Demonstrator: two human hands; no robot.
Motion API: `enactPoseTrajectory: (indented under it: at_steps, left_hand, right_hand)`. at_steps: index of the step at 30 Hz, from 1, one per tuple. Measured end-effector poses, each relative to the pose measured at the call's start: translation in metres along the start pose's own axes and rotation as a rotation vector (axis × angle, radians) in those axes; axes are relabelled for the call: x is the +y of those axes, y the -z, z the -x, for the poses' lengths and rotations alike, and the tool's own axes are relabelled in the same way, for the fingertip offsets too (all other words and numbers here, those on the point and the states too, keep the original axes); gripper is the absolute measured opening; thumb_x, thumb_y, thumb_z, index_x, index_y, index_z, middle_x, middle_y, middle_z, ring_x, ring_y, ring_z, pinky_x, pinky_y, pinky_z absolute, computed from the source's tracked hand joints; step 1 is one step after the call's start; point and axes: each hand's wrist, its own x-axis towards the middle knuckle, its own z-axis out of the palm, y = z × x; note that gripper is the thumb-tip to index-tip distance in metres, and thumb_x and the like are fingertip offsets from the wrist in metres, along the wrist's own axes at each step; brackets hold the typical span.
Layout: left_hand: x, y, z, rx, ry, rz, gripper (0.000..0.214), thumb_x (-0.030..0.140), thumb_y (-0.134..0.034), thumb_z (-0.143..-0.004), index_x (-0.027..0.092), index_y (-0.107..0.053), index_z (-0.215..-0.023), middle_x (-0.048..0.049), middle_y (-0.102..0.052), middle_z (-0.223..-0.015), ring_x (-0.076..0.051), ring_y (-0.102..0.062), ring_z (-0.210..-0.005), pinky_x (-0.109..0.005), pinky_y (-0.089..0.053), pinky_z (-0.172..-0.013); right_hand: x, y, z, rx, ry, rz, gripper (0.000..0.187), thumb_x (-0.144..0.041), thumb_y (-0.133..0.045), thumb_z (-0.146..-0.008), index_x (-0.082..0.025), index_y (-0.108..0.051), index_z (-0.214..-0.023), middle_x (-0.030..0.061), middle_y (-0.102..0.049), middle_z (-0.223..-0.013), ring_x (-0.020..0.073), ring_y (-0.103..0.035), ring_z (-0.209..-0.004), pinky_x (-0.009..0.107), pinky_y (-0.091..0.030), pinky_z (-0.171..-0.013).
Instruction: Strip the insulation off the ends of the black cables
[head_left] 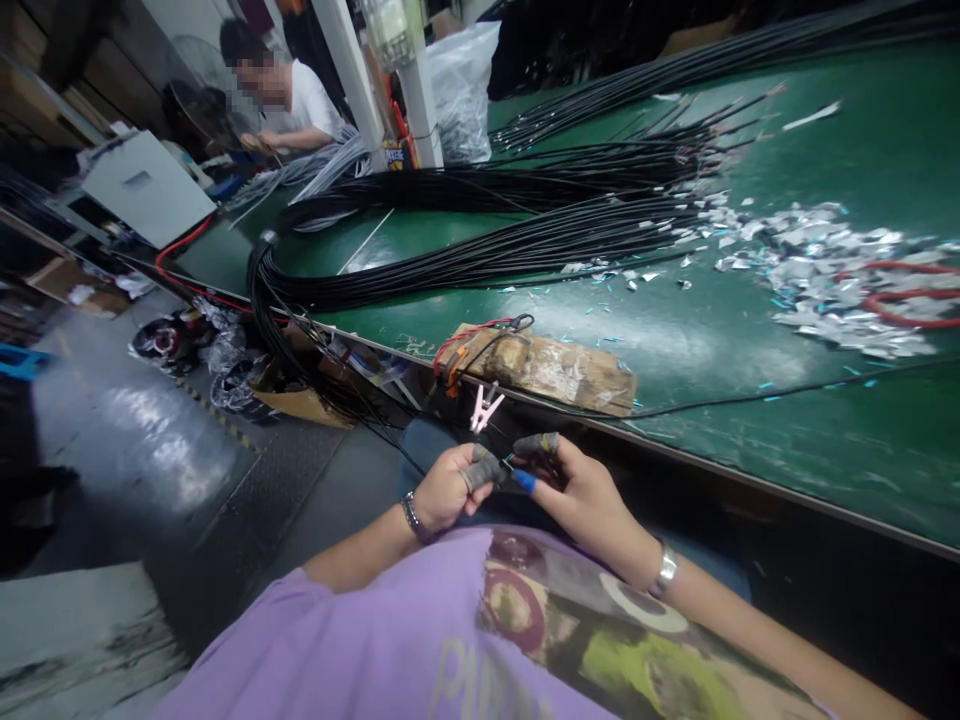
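Note:
My left hand (448, 486) and my right hand (577, 490) meet below the front edge of the green table (750, 330), both pinched on the end of a thin black cable (504, 463). Finger cots cover the fingertips, grey ones and one blue. A pink alligator clip (484, 408) hangs just above my hands, wired to a taped block (555, 368) on the table edge. Long bundles of black cables (510, 245) lie across the table and loop over its left edge.
A heap of silvery foil scraps (817, 265) with a red loop (907, 295) lies at the right. Another person (289, 100) works at the far end. A grey box (146, 185), bags and cardboard (300, 400) sit at the left on the floor side.

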Motion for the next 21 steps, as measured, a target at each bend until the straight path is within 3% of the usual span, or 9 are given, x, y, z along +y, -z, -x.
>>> enactPoseTrajectory:
  at_steps: [7,13,18,21]
  left_hand:
    - [0.0,0.002,0.001,-0.066,0.048,0.044,0.055,0.065,-0.069,-0.059,0.016,-0.046,-0.068,0.0092,-0.042,-0.039,-0.002,-0.026,-0.027,-0.018,-0.012,-0.031]
    - [-0.006,0.007,-0.006,-0.021,-0.052,0.2,0.053,0.06,-0.074,-0.058,0.016,-0.047,-0.069,0.0084,-0.046,-0.04,-0.002,-0.031,-0.029,-0.017,-0.015,-0.031]
    - [-0.014,0.011,-0.012,0.023,-0.155,0.269,0.05,0.05,-0.082,-0.052,0.014,-0.054,-0.073,0.0042,-0.057,-0.048,-0.005,-0.046,-0.039,-0.017,-0.03,-0.04]
    - [-0.018,0.014,-0.014,0.02,-0.205,0.276,0.047,0.047,-0.084,-0.051,0.014,-0.057,-0.072,0.0026,-0.059,-0.051,-0.007,-0.051,-0.045,-0.019,-0.036,-0.047]
  right_hand:
    - [0.005,-0.003,-0.006,0.028,-0.051,-0.006,0.009,-0.028,-0.052,-0.073,-0.021,-0.056,-0.077,0.0021,-0.066,-0.071,0.0173,-0.059,-0.065,0.029,-0.049,-0.061]
    - [0.008,0.0,-0.003,-0.027,-0.043,0.072,0.015,-0.036,-0.049,-0.081,-0.022,-0.054,-0.077,0.0023,-0.063,-0.07,0.017,-0.056,-0.063,0.029,-0.047,-0.059]
    - [0.001,0.009,0.003,-0.176,-0.015,0.017,0.03,-0.048,-0.042,-0.088,-0.022,-0.057,-0.081,0.0042,-0.063,-0.076,0.0184,-0.057,-0.069,0.031,-0.047,-0.066]
    - [-0.006,0.012,0.007,-0.323,-0.124,-0.088,0.038,-0.055,-0.045,-0.085,-0.02,-0.057,-0.076,0.0035,-0.061,-0.072,0.0173,-0.054,-0.066,0.03,-0.045,-0.065]
